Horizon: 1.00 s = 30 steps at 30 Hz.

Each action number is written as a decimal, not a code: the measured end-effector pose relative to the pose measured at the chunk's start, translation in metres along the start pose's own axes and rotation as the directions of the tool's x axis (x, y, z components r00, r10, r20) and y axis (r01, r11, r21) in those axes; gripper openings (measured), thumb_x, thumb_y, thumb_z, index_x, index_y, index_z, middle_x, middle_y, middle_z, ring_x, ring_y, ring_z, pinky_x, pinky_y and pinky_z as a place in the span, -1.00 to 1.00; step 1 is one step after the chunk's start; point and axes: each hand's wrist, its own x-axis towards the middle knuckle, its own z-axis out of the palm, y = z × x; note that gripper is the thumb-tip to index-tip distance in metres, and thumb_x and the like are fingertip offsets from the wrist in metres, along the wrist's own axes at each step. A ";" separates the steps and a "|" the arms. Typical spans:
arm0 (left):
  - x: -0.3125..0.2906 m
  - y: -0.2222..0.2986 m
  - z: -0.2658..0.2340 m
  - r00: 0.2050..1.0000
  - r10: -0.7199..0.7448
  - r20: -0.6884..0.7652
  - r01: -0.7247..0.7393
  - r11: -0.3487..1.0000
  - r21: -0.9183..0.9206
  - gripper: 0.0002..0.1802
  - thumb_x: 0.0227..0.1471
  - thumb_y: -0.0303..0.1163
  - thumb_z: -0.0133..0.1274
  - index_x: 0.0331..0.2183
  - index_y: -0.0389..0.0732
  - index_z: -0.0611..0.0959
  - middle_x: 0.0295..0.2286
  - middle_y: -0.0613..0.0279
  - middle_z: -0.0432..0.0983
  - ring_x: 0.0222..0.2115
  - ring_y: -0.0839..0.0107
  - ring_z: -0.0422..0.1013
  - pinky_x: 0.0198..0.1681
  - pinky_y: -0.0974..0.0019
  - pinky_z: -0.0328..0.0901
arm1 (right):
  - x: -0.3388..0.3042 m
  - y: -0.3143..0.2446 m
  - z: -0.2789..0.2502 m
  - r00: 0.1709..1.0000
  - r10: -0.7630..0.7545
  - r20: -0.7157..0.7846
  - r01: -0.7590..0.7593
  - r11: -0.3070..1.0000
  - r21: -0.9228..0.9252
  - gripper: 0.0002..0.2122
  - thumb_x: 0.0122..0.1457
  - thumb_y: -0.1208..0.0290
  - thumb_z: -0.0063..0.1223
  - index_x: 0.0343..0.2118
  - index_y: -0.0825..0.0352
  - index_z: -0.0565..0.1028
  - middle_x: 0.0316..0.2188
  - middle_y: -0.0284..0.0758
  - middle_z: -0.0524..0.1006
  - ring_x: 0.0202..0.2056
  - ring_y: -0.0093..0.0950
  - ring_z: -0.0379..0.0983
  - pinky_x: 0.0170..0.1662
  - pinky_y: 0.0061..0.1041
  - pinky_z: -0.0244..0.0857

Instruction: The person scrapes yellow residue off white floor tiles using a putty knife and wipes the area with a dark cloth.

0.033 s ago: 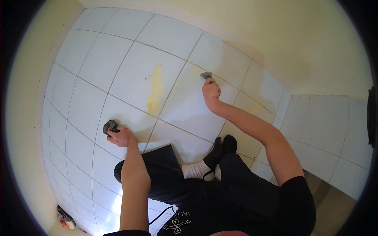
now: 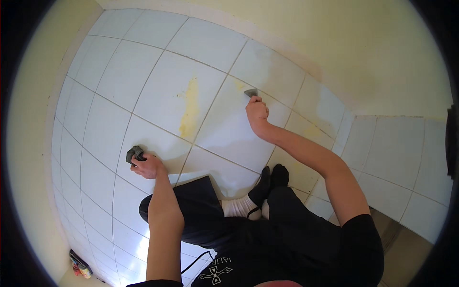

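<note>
Fingers closed, my left hand grips a crumpled dark grey cloth against the white floor tiles. Farther off and to the right, my right hand is closed round a scraper with a flared grey blade; its handle is hidden in my fist. The blade is at the tile surface, just beside a small pale yellow patch. Between my two hands, a longer yellow stain runs along one tile.
My crossed legs and feet in black socks take up the near side. Cream walls bound the tiles on the far side and left. A tiled ledge or step lies to the right. Small bottles or packets stand at the lower left corner.
</note>
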 end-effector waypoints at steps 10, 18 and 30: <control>0.002 0.001 -0.001 1.000 -0.012 0.020 0.012 1.000 0.011 -0.60 0.01 -0.31 0.04 -0.04 0.01 0.53 -0.03 0.10 0.35 -0.08 0.11 0.42 -0.20 -0.02 0.42 | -0.004 0.018 -0.003 0.986 -0.155 -0.060 0.166 0.926 0.339 -0.79 -0.02 0.56 0.14 -0.33 0.58 0.45 -0.59 -0.39 0.41 -0.67 -0.61 0.42 -0.87 -0.51 0.08; 0.000 0.000 -0.001 1.000 0.016 -0.008 -0.016 1.000 -0.006 -0.61 0.01 -0.30 0.05 -0.06 -0.01 0.54 -0.07 0.10 0.36 -0.08 0.11 0.42 -0.21 -0.03 0.42 | 0.010 0.021 -0.011 0.977 -0.204 -0.066 0.214 0.902 0.375 -0.71 -0.01 0.56 0.12 -0.27 0.69 0.45 -0.70 -0.43 0.44 -0.73 -0.62 0.43 -0.85 -0.48 0.11; -0.003 0.002 0.003 1.000 0.017 0.000 -0.017 1.000 0.006 -0.61 0.02 -0.29 0.05 -0.05 -0.01 0.54 -0.08 0.09 0.35 -0.07 0.11 0.41 -0.21 -0.03 0.42 | 0.025 0.032 -0.022 0.959 -0.283 0.026 0.254 0.894 0.368 -0.82 -0.02 0.60 0.12 -0.31 0.36 0.64 -0.38 -0.18 0.53 -0.59 -0.53 0.48 -0.89 -0.51 0.00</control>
